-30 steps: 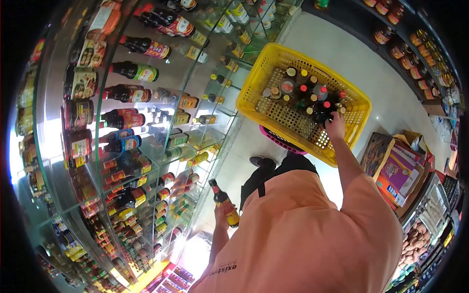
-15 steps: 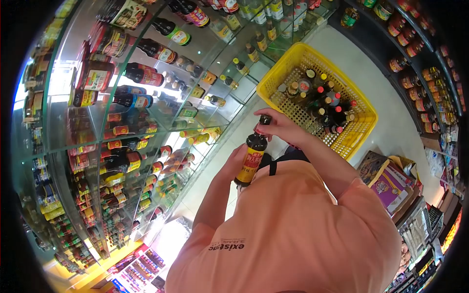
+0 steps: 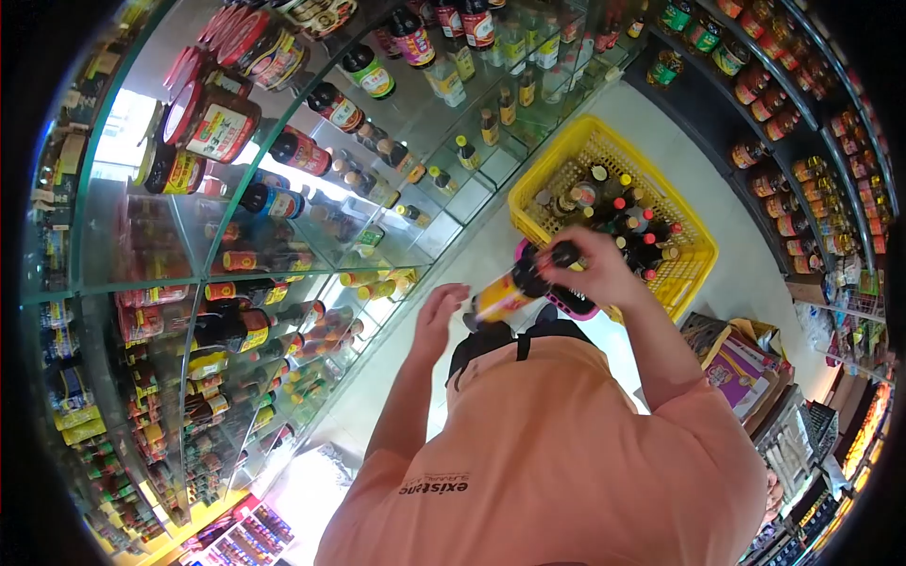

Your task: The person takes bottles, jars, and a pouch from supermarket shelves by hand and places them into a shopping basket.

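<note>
1. While your right hand (image 3: 601, 272) clamps the bottle (image 3: 500, 300) by its neck, tilted, your left hand (image 3: 437, 319) is open, empty, near the base.
2. Bottle's in front of your waist, near the yellow crate (image 3: 552, 162) of upright bottles.
3. Step, likely: one-handed carry. Next move seems to call for a firm neck pinch, base clear of the crate rim.
4. Bottle label: yellow and red, brand blurred.
5. Shirt (image 3: 585, 443) lettering: roughly "existenc"; smaller line unreadable.
6. Shelf jar (image 3: 219, 130) label: can't read.
</note>
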`<state>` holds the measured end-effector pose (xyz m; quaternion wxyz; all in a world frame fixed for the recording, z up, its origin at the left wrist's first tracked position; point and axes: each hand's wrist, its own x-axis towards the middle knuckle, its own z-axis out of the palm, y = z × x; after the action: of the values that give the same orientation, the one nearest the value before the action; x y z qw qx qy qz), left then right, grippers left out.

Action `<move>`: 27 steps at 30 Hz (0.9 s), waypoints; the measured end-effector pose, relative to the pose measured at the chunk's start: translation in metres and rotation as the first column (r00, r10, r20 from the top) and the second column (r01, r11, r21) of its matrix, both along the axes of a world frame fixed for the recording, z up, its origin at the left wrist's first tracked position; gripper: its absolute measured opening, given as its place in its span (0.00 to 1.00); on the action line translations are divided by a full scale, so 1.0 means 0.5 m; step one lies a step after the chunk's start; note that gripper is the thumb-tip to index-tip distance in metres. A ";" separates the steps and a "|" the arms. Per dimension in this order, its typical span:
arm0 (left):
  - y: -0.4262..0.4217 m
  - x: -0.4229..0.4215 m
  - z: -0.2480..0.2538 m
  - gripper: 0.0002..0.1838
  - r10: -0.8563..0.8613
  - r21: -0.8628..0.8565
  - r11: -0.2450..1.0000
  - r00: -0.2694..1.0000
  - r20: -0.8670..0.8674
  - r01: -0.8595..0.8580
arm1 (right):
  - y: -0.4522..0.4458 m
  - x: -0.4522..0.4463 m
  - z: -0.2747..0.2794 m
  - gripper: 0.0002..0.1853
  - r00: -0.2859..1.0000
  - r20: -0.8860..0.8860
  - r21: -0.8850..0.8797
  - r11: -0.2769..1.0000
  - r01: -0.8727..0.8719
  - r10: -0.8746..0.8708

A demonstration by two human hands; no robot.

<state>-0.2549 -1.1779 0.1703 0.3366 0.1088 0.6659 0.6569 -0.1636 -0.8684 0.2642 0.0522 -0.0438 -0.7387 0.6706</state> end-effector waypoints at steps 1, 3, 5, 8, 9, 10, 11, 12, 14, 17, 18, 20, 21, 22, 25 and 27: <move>-0.043 -0.011 -0.023 0.20 0.080 -0.076 0.994 0.995 0.060 -0.075 | 0.009 -0.007 0.005 0.15 0.994 -0.053 0.057 0.994 0.096 -0.093; -0.154 -0.022 -0.103 0.20 0.200 -0.263 0.952 0.969 0.143 -0.158 | 0.023 -0.017 -0.005 0.16 0.963 -0.020 0.253 0.930 0.265 -0.269; -0.273 -0.013 -0.174 0.20 0.397 -0.406 0.881 0.847 0.354 -0.243 | 0.030 -0.032 -0.029 0.16 0.938 -0.044 0.340 0.878 0.338 -0.344; -0.432 0.052 -0.264 0.20 0.583 -0.475 0.797 0.681 0.444 -0.372 | 0.030 -0.054 -0.060 0.17 0.890 -0.155 0.594 0.680 0.431 -0.429; -0.489 0.074 -0.307 0.19 0.617 -0.519 0.769 0.647 0.448 -0.374 | 0.033 -0.063 -0.076 0.18 0.871 -0.115 0.665 0.615 0.424 -0.477; -0.551 0.099 -0.365 0.18 0.650 -0.584 0.729 0.626 0.431 -0.356 | 0.038 -0.072 -0.097 0.19 0.845 -0.080 0.731 0.545 0.411 -0.530; -0.609 0.134 -0.412 0.16 0.662 -0.627 0.700 0.640 0.390 -0.342 | 0.050 -0.076 -0.134 0.20 0.854 -0.125 0.758 0.507 0.411 -0.505; -0.646 0.164 -0.427 0.16 0.674 -0.633 0.692 0.625 0.395 -0.346 | 0.045 -0.087 -0.143 0.20 0.852 -0.129 0.758 0.503 0.415 -0.508; -0.728 0.218 -0.477 0.17 0.595 -0.682 0.707 0.678 0.432 -0.186 | 0.040 -0.109 -0.154 0.21 0.834 -0.006 0.798 0.500 0.336 -0.551; -0.770 0.244 -0.437 0.20 0.567 -0.719 0.689 0.689 0.452 -0.094 | 0.054 -0.131 -0.220 0.20 0.807 0.148 0.797 0.552 0.245 -0.572; -0.778 0.255 -0.424 0.22 0.559 -0.739 0.672 0.686 0.466 -0.046 | 0.061 -0.134 -0.255 0.20 0.807 0.154 0.795 0.557 0.242 -0.570; -0.779 0.260 -0.409 0.23 0.638 -0.752 0.645 0.638 0.432 -0.137 | 0.079 -0.142 -0.329 0.20 0.784 0.230 0.808 0.562 0.177 -0.577; -0.771 0.259 -0.395 0.24 0.708 -0.757 0.612 0.585 0.397 -0.228 | 0.085 -0.148 -0.361 0.20 0.781 0.271 0.811 0.571 0.129 -0.562; -0.757 0.261 -0.383 0.24 0.715 -0.761 0.606 0.579 0.391 -0.234 | 0.093 -0.155 -0.393 0.20 0.786 0.273 0.807 0.577 0.126 -0.554; -0.669 0.273 -0.307 0.23 0.777 -0.749 0.536 0.574 0.259 -0.389 | 0.104 -0.163 -0.460 0.17 0.771 0.390 0.777 0.629 0.017 -0.503; -0.629 0.300 -0.301 0.23 0.763 -0.739 0.555 0.588 0.269 -0.382 | 0.113 -0.176 -0.500 0.16 0.760 0.450 0.747 0.664 -0.033 -0.469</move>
<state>-0.1049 -1.4924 0.0199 0.2850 -0.4417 0.7028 0.4794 -0.2516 -0.8119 0.0143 -0.0905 -0.3273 -0.9028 0.2639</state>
